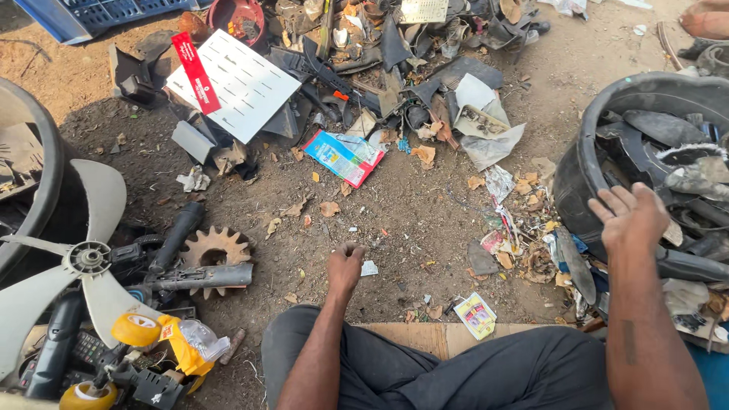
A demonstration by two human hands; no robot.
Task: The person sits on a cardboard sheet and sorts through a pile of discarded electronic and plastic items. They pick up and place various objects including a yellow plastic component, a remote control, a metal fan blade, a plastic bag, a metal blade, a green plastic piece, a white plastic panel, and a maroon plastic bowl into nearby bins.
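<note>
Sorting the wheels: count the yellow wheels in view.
2: one yellow wheel lower left beside the fan blade, another at the bottom edge. Others may be buried.

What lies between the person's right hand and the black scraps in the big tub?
Nothing visible. The right hand rests on the rim of the black tub, its fingers reaching over the edge, and the black plastic scraps lie uncovered just beyond.

Outdoor scrapyard: bare dirt ground (410,220), heap of broken plastic scrap (395,53), fan blade (76,258) etc.
</note>
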